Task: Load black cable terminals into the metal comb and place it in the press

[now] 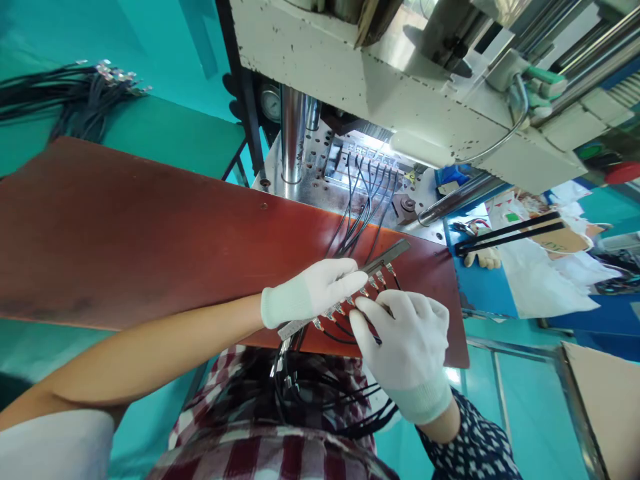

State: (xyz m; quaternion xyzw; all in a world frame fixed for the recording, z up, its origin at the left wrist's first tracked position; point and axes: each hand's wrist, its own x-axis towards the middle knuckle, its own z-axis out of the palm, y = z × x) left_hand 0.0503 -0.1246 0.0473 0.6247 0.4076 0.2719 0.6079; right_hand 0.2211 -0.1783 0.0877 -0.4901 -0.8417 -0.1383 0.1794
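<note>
A metal bar (395,251) lies slantwise over the front part of the brown board, with a row of small metal connectors (374,283) on black cables along its near side. My left hand (325,288), in a white glove, is closed on the middle of the bar. To its right my right hand (403,340), also gloved in white, has thumb and fingers pinched round a black cable beside the connectors. More black cables with metal ends (287,380) lie in my lap. Fingertips of the right hand are partly hidden.
Behind the brown board (190,233) stands a press with steel columns (293,133); its lit lower fixture (363,167) holds several cabled connectors. A cable bundle (95,93) lies at the back left. On the right are a blue surface (483,287), black rods, a glove and plastic bags (545,287).
</note>
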